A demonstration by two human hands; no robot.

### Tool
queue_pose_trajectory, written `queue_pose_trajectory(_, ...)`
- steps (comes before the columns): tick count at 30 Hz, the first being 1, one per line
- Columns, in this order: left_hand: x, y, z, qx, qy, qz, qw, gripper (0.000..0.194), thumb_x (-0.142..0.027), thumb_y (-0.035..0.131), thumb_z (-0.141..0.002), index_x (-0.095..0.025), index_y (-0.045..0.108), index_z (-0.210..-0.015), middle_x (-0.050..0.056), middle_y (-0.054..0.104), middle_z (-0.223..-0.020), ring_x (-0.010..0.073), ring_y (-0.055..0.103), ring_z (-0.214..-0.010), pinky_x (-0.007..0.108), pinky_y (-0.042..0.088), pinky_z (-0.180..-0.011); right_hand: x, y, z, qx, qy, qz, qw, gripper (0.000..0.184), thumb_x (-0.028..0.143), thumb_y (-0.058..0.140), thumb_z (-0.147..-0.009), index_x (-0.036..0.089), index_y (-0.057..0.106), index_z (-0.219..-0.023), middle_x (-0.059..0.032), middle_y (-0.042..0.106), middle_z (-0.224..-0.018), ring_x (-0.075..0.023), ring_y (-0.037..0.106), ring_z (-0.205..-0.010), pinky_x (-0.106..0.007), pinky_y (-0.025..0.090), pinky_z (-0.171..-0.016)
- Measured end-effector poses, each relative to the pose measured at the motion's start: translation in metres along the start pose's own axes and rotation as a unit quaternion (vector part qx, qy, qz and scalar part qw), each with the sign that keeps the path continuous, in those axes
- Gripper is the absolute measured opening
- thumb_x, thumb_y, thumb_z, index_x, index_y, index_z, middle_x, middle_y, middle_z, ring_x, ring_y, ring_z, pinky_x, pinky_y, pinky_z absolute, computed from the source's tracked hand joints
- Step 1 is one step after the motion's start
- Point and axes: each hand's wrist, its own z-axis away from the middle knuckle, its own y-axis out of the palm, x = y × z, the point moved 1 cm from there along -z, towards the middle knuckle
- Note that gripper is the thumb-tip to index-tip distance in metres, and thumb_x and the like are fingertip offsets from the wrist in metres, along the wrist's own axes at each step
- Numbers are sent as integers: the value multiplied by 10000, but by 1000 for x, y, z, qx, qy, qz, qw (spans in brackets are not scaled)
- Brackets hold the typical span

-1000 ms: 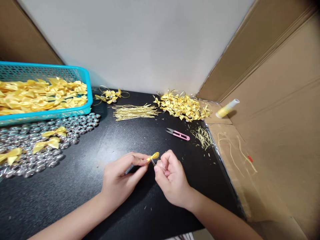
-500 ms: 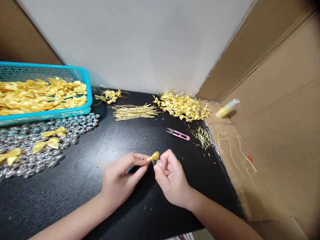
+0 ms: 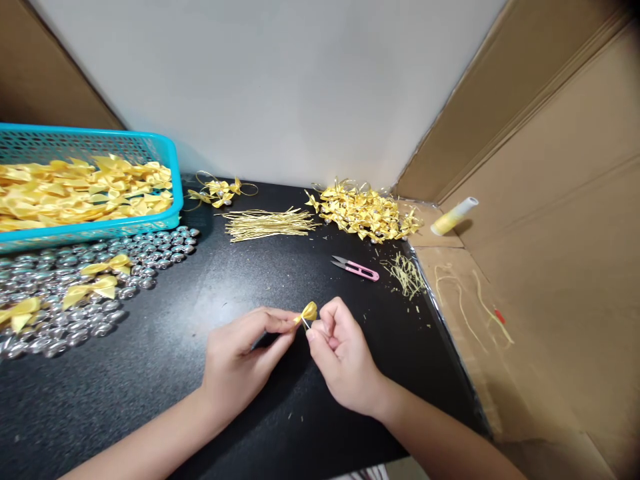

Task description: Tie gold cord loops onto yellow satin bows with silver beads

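Note:
Between thumb and fingertips, my left hand (image 3: 250, 350) pinches one side of a yellow ribbon bow (image 3: 309, 311) above the black table (image 3: 250, 440). Beside it, my right hand (image 3: 345, 360) is closed, thumb against curled fingers, on a thin cord (image 3: 305, 323) that runs to the bow's middle. Its fingers hide the cord's far end. Beyond the hands lie pink thread snips (image 3: 356, 268) with their blades pointing left. A bundle of gold cords (image 3: 270, 225) is spread out farther back.
A turquoise basket (image 3: 176, 175) of yellow bows stands at left, with silver beads (image 3: 95, 313) before it. Bows with beads are heaped in a pile (image 3: 365, 210) at the back, near cord scraps (image 3: 407, 277). A cardboard wall (image 3: 560, 200) and a tube (image 3: 455, 215) are at right.
Almost nothing differs. Both hands keep their grip on the bow and cord, with only a tiny shift of the bow and of the view.

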Motion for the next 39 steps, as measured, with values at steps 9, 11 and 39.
queue_pose_trajectory(9, 0, 1, -4, 7, 101, -70, 992, 138, -46, 618, -828, -179, 627, -794, 35, 751, -801, 133, 702, -666, 224, 568, -636, 1, 0, -1, 3, 26, -33, 999, 226, 133, 496, -816, 235, 300, -772, 115, 240, -579, -63, 208, -481, -192, 217, -459)
queue_pose_trajectory(11, 0, 1, -4, 14, 104, -77, 992, 141, -43, 615, -828, -181, 620, -795, 39, 744, -805, 137, 697, -670, 233, 569, -641, 0, -1, -1, 2, 26, -28, 999, 231, 127, 496, -816, 235, 297, -768, 113, 235, -580, -64, 203, -486, -191, 216, -462)
queue_pose_trajectory(39, 1, -9, -6, -17, 4, 14, 1000, 118, -92, 641, -811, -207, 651, -838, 18, 766, -816, 166, 738, -729, 253, 592, -662, 13, -27, -12, -31, -203, 204, 957, 457, 233, 713, -762, 247, 566, -1195, -80, 636, -1123, -237, 586, -1053, -405, 460, -925)
